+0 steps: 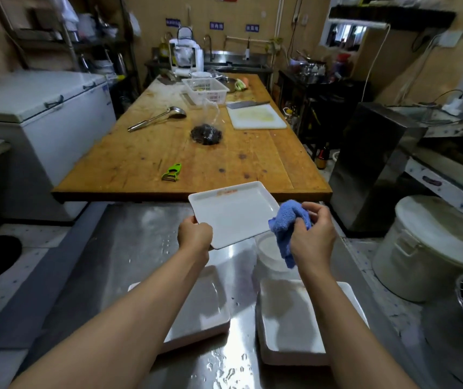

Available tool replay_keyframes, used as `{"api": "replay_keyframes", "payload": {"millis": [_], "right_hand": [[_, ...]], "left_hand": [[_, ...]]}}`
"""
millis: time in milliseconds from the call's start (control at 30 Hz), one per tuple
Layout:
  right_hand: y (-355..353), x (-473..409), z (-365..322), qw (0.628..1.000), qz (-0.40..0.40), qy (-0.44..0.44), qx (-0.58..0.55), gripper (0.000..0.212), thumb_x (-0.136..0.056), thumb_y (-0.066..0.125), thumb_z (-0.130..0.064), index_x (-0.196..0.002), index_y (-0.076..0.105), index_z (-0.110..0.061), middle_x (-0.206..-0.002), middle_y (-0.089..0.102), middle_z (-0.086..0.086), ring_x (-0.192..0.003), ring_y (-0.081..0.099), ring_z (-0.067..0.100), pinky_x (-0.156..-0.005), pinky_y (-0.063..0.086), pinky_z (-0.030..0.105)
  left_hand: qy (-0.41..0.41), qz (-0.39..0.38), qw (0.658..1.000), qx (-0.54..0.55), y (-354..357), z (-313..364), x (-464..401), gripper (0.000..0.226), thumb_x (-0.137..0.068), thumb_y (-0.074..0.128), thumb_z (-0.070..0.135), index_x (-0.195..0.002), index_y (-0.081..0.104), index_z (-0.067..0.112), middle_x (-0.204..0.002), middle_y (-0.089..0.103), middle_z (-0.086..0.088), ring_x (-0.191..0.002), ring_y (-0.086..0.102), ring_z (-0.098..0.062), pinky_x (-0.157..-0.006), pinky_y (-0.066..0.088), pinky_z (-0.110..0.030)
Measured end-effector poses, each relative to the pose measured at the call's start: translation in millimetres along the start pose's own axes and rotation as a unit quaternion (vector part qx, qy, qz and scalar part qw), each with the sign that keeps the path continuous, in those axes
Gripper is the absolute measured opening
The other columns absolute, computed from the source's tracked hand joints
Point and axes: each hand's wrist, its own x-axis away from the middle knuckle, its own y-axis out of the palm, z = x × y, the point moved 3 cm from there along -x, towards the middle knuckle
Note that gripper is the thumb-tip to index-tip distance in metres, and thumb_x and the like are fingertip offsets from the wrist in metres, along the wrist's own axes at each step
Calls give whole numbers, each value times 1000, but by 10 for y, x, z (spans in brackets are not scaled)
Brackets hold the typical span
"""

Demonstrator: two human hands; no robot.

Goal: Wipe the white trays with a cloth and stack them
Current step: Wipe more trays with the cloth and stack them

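a long brown wooden bench [151, 153] is seen at the back, and a shiny wet steel bench [129, 248] is seen in front of it. on the steel bench two flat white trays are laid: one on the left [205, 304], partly hidden by the left arm, and one on the right [286, 318]. they are near each other but not touching. a round white tub [267, 254] is seen just behind the right one.

a third flat white square tray [236, 213] is held up in the air above the steel bench, tilted a little. its near left corner is gripped by the left hand [194, 232]. an orange smear [226, 192] is seen near its far edge.

a soft blue cloth [289, 226] is bunched up and gripped by the right hand [313, 237], right at the near right edge of the lifted tray.

the wiping step seems to be in hand, and this tray does not look clean yet. for the next move, the cloth would likely need to be pushed across the tray up to the smear, while the tray is kept steady. after that, the tray could be set on one of the trays below. it cannot be told if those two are wiped yet.
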Motion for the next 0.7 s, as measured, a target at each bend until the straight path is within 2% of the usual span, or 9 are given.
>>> {"api": "replay_keyframes", "payload": {"millis": [100,167,300,400,467,500,533,600,700], "right_hand": [[240,112,-273,999,-28,-27,-37,28,-86,49,2,-99,50,-23,-90,55,-10,-81,54,-1,-58,38,0],[432,217,-466,996,-64,-50,-45,25,-86,49,2,-96,51,-21,-92,58,-5,-81,56,3,-61,39,0],[866,501,-812,979,-151,-135,-13,20,-87,51,1,-96,53,-17,-102,59,-1,-100,56,15,-84,42,21],[1223,719,-865,944,-242,-200,102,19,-89,55,-7,-108,59,-9,-139,40,9,-132,35,23,-105,29,30],[1328,808,-805,913,-234,-231,241,22,-89,59,-19,-111,63,-18,-152,22,5,-139,19,25,-110,20,38],[1339,850,-801,902,-221,-248,276,23,-87,61,-21,-110,64,-21,-151,23,5,-136,22,26,-107,22,39],[1350,893,-813,896,-221,-267,278,27,-85,64,-19,-111,65,-21,-146,29,7,-129,30,27,-103,28,38],[1405,987,-846,886,-263,-287,249,38,-82,63,-7,-119,63,-17,-132,40,11,-116,44,26,-92,35,25],[1493,1119,-965,891,-278,-287,214,41,-82,60,1,-121,62,-11,-123,46,16,-111,48,26,-87,26,10]], "left_hand": [[-6,-19,999,33,-250,30,91,50,-78,32,-18,-105,61,13,-91,64,-6,-80,60,-26,-61,53,-34],[-4,-33,998,45,-421,70,162,52,-77,32,-19,-109,60,12,-95,65,-8,-80,61,-27,-65,54,-37],[14,-68,997,35,-726,160,284,52,-76,35,-19,-109,61,11,-94,67,-10,-79,62,-29,-71,54,-43],[28,-76,996,31,-928,218,360,53,-72,36,-20,-104,66,10,-76,65,-8,-67,61,-26,-60,50,-36],[32,-75,996,29,-1053,238,399,54,-71,35,-21,-104,67,9,-73,64,-7,-65,61,-25,-58,49,-33],[34,-73,996,25,-1117,245,414,55,-72,36,-21,-105,67,10,-74,65,-7,-66,61,-25,-57,49,-32],[38,-72,997,17,-1182,252,427,55,-73,36,-20,-107,66,10,-76,65,-7,-67,61,-26,-56,49,-32],[55,-77,995,-3,-1282,274,462,55,-73,38,-19,-110,66,13,-79,67,-8,-69,61,-28,-55,46,-31],[79,-88,992,-34,-1381,331,548,55,-75,42,-16,-110,63,21,-76,65,-8,-60,56,-23,-50,40,-27]]}}
